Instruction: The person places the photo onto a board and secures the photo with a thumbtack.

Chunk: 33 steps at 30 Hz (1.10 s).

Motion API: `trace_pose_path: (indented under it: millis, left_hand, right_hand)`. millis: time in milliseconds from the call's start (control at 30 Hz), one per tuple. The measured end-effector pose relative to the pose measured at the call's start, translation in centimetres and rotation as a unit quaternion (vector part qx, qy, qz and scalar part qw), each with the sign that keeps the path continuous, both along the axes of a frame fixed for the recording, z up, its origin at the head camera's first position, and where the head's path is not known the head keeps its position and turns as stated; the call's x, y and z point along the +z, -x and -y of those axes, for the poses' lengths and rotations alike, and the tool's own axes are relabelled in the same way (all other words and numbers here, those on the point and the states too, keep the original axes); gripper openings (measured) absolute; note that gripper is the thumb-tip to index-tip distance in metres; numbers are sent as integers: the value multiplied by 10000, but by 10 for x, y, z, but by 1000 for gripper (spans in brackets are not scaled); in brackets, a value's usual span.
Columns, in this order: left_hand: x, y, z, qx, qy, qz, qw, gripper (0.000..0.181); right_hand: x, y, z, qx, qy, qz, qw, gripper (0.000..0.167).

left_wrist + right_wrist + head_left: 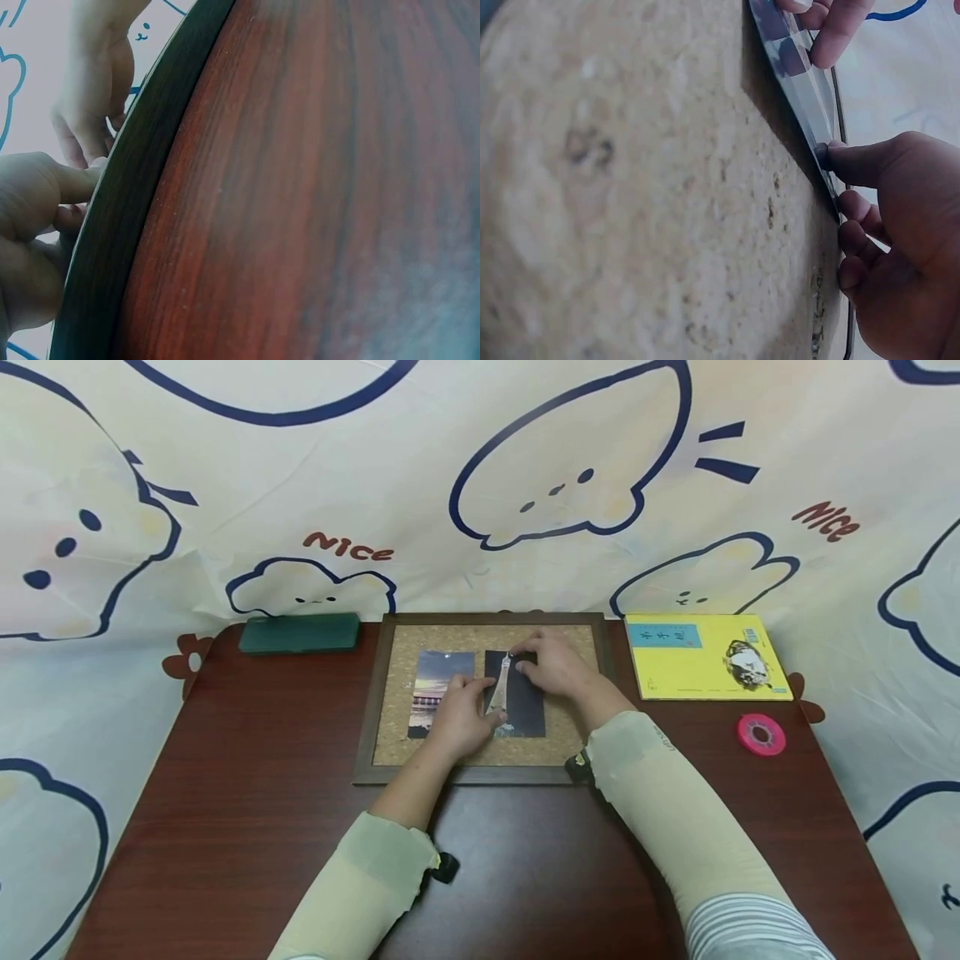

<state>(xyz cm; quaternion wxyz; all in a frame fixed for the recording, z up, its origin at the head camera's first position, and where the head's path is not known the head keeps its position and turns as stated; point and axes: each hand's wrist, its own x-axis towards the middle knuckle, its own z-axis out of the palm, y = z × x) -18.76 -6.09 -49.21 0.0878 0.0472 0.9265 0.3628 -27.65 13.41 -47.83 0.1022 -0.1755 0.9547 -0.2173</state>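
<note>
Two photos lie side by side on a framed cork board (390,693). The left photo (429,689) has a purple sky; the right photo (528,714) is dark with a pale tower. My left hand (462,717) touches the dark photo's left side, its index finger and thumb spread apart. At the photo's upper part, my right hand (553,664) grips it with index finger and thumb. The right wrist view shows the right hand (915,240) with bent fingers at the photo edge (799,97), which stands slightly off the cork. Whether a small pin is under the fingertips is hidden.
A dark green case (300,633) lies left of the board. To its right is a yellow book (705,672), with a pink ring-shaped roll (761,735) in front. The brown table (247,785) meets a patterned cloth (420,485) at the back.
</note>
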Motion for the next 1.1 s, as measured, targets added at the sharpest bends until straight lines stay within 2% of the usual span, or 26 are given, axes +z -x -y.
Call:
trace_pose_path:
  millis: [167,400,633,833,1100]
  left_hand:
    - [-2,2,1,-52,-70,16,10000,65]
    - [-1,1,3,-149,-460,-175,9987,64]
    - [-6,-4,8,-240,-876,-520,9945,60]
    - [-11,-7,14,-252,-1144,-803,9899,53]
    - [-11,-13,26,-184,-1483,-719,9862,52]
  right_hand:
    - [-4,0,-4,-46,151,41,9999,33]
    - [-10,-5,-17,116,567,-256,9980,43]
    - [-14,-20,-31,-91,1277,-462,9907,42]
    - [-17,-34,-39,-31,1384,-577,9887,40]
    - [-15,-52,-48,-15,1539,-642,9860,41]
